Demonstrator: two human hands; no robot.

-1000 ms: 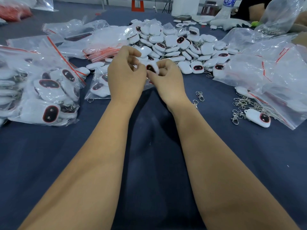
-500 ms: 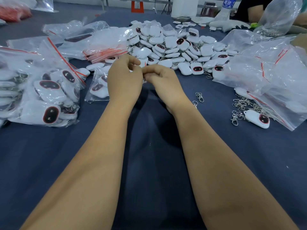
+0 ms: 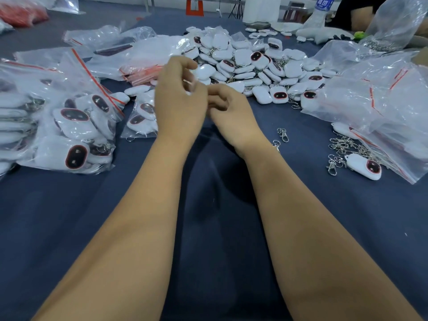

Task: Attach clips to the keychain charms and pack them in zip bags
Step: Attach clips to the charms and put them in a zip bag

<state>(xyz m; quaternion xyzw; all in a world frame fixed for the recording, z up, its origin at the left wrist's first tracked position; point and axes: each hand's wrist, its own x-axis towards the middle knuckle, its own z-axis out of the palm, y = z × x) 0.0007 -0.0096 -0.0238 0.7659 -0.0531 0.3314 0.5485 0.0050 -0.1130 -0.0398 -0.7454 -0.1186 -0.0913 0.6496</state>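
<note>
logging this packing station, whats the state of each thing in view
left hand: fingers curled, contents blurred
right hand: fingers curled, contents hidden
charm pile: loose, unbagged
zip bags on left: filled with charms
lone charm: flat beside loose clips
water bottle: upright

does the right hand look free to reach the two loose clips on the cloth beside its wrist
Probably yes. The two clips lie bare on the cloth just right of the right hand, nothing over them. Its fingers are curled against the left hand, so it may have to let go first.
</note>
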